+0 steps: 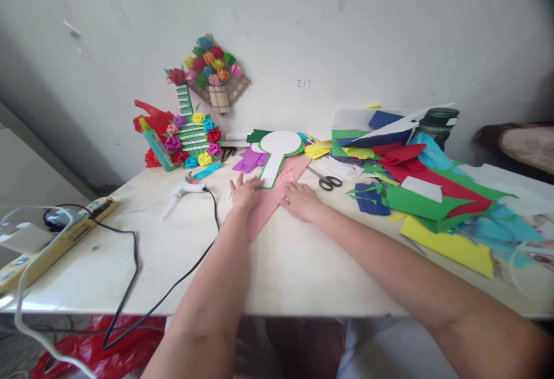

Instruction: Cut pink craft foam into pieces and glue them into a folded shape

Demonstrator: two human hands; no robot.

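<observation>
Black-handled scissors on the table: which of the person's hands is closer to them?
Right. The right hand is just to the left of the black-handled scissors; the left hand is farther off, over at the left edge of the pink sheet.

- Table (311, 275): pale top
- Pink sheet (262, 217): flat, near middle
- White glue gun (190, 187): lies left of pink sheet
- Scissors (322, 178): handles right of pink sheet
- Yellow power strip (78, 233): left end

My bare left arm (208, 289) pointed to one o'clock, my right arm (389, 265) to ten. My left hand (246, 194) lay palm down, fingers spread; my right hand (303, 201), at its three o'clock, lay flat, fingers toward ten.
</observation>
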